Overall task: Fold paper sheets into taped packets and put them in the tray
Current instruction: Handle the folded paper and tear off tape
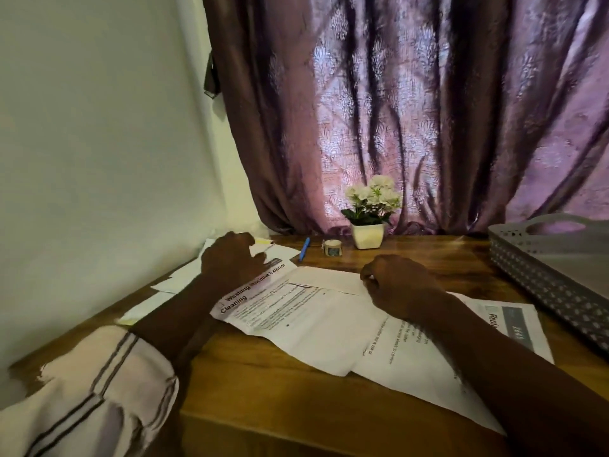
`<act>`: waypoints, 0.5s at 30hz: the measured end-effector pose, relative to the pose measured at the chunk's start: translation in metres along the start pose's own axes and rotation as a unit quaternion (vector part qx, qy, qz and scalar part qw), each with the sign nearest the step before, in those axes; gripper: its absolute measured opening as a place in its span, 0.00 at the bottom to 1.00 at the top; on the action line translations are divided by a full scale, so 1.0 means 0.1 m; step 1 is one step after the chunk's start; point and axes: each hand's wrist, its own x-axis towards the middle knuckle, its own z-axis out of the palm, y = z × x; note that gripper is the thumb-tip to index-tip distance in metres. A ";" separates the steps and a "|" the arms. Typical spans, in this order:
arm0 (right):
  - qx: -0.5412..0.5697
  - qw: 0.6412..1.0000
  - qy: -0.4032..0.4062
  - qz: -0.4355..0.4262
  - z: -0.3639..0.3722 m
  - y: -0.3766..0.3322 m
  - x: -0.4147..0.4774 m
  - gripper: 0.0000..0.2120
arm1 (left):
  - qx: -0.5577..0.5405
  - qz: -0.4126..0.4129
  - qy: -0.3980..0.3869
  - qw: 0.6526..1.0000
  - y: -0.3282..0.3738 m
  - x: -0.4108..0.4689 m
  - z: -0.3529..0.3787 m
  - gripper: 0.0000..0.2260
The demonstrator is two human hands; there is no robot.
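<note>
so the printed sheet [313,321] sits mid-frame, long axis slanting toward lower right, right hand [397,285] pinching its folded top edge with curled fingers, left hand [232,258] curled on its upper-left corner (grip unclear), tray [543,282] at right edge

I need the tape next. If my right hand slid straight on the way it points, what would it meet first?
Probably the tape roll: the right hand points forward-left across the folded sheet, and the roll stands about on that line. Depth is unclear.
</note>
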 end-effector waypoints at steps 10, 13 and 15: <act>0.022 0.999 0.015 -0.031 0.01 0.03 -0.07 0.12 | 0.113 -0.006 -0.013 0.994 -0.38 0.23 0.18 0.21; 0.023 0.999 0.020 -0.033 0.03 0.04 -0.04 0.12 | 0.161 -0.004 0.047 0.986 -0.25 0.23 0.05 0.16; 0.033 0.999 0.014 -0.033 0.04 0.07 0.01 0.11 | 0.182 0.022 0.114 0.976 -0.14 0.21 -0.06 0.11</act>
